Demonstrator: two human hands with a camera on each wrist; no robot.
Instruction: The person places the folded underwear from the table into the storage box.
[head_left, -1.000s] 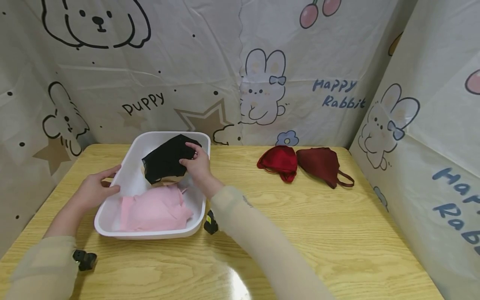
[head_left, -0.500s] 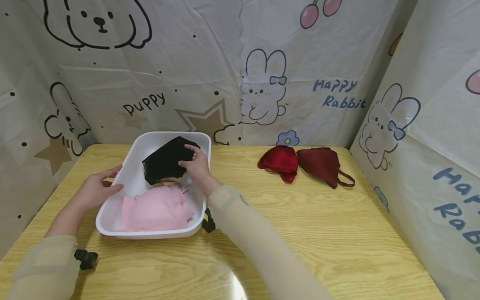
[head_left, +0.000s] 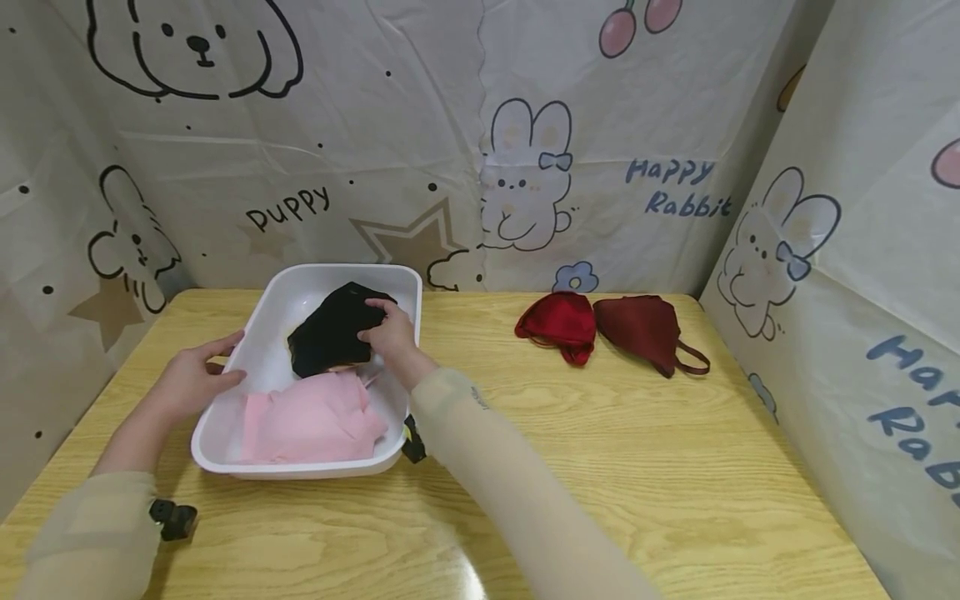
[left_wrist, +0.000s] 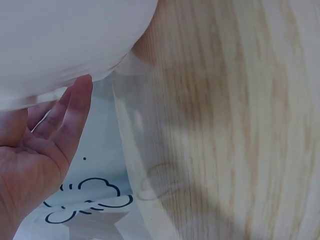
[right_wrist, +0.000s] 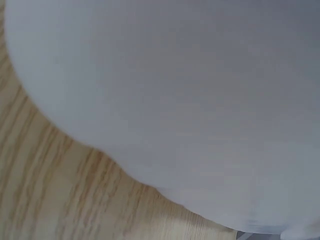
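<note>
A white plastic basin (head_left: 258, 312) stands on the left of the table. My left hand (head_left: 191, 379) grips its left rim, thumb at the edge; in the left wrist view the fingers (left_wrist: 80, 102) lie against the outer wall. Inside, toward the back, my right hand (head_left: 393, 337) holds the right side of a folded black garment (head_left: 330, 329) between thumb and fingers. A beige edge shows beneath the black cloth. In front of it lies a folded pink garment (head_left: 315, 421). The right wrist view is filled by the basin's outer wall (right_wrist: 165, 100), and the right hand is hidden there.
A bright red bra-like garment (head_left: 558, 325) and a dark maroon one (head_left: 637, 329) with a strap loop lie side by side at the back right of the wooden table (head_left: 600, 467). Printed cloth sheets (head_left: 420, 125) stand behind and beside the table.
My right hand has moved slightly down and toward me with the black garment, whose top edge sits lower in the basin. The left hand stays at the rim.
</note>
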